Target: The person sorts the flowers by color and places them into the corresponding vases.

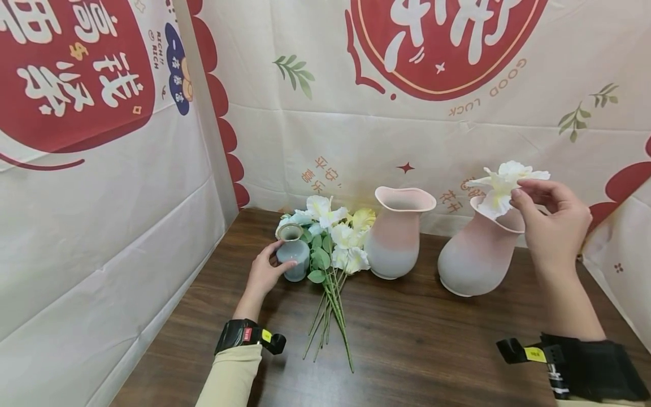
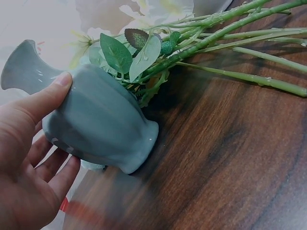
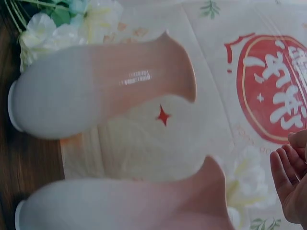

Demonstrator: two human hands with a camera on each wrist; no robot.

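Note:
At the left of the head view my left hand (image 1: 264, 265) grips a small blue-grey vase (image 2: 98, 117), thumb on one side and fingers on the other. Flowers with white blooms (image 1: 348, 237), green leaves and long stems (image 1: 333, 305) lie right beside it. My right hand (image 1: 556, 220) is raised at the mouth of the right pink-and-grey vase (image 1: 475, 257). Its thumb and forefinger pinch the edge of a white flower (image 1: 500, 186), whose bloom sits over that rim; the stem is hidden. The right wrist view shows this bloom behind the vase's flared lip.
A second pink-and-grey vase (image 1: 394, 237) stands between the flowers and the right vase. All rest on a dark wooden table (image 1: 407, 339). Printed cloth walls (image 1: 325, 130) rise behind and at the sides, close to the vases at the back.

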